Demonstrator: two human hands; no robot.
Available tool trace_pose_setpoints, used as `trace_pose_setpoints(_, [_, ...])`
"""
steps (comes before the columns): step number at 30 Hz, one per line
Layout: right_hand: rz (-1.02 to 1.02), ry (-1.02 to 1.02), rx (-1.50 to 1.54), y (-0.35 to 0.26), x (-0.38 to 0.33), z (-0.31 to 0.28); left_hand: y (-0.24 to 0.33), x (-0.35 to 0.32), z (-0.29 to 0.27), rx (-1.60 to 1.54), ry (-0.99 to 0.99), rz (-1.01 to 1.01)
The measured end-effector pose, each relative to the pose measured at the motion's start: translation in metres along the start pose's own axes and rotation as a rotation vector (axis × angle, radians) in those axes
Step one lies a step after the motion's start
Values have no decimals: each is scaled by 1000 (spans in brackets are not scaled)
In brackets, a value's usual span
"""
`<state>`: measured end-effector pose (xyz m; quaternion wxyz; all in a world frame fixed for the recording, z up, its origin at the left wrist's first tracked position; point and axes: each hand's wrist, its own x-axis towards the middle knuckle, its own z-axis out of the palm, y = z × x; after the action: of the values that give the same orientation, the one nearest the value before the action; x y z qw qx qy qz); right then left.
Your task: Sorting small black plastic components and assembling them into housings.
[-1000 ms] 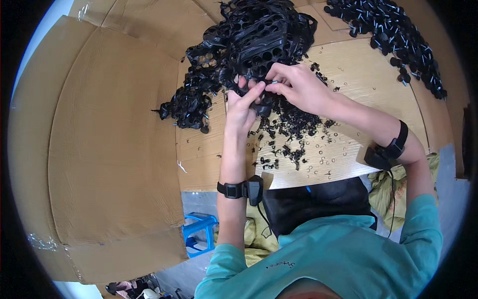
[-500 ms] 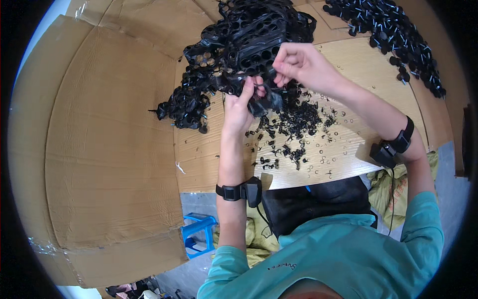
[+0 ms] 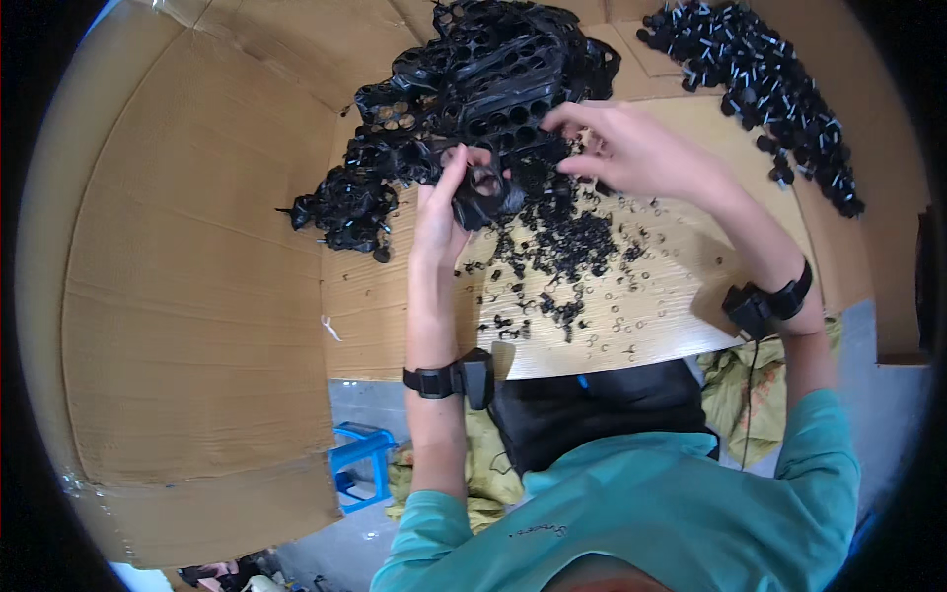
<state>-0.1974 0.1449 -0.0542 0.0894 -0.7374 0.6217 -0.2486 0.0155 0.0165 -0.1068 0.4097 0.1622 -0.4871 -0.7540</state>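
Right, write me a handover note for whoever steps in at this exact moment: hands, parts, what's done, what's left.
Left hand: shut on a small black ring-shaped plastic piece, held up over the cardboard-covered table.
Right hand: fingers spread, touching the big heap of black perforated plastic frames; I cannot tell whether it grips anything.
Loose small black plastic bits lie scattered below the hands.
A separate heap of black pieces with pale tips lies at the far right.
Done: cannot be told apart by sight. Left: the big heap looks largely unworked.
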Motion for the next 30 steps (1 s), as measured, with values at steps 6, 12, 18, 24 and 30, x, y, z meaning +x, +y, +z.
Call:
trace_pose_setpoints(6, [-211, 16, 152, -39, -2, 20, -10, -17, 1, 474, -457, -100])
trace_pose_setpoints(12, [53, -264, 186, -41, 18, -21, 8, 0, -25, 463, -363, 0])
trace_pose_setpoints(18, [-41, 403, 190, 3, 96, -43, 1, 15, -31, 429, -44, 63])
trace_pose_setpoints(24, [68, -35, -46, 40, 74, -4, -17, 9, -25, 1044, -152, 263])
trace_pose_setpoints(30, [10, -165, -126, 51, 6, 33, -45, -5, -8, 1222, -260, 486])
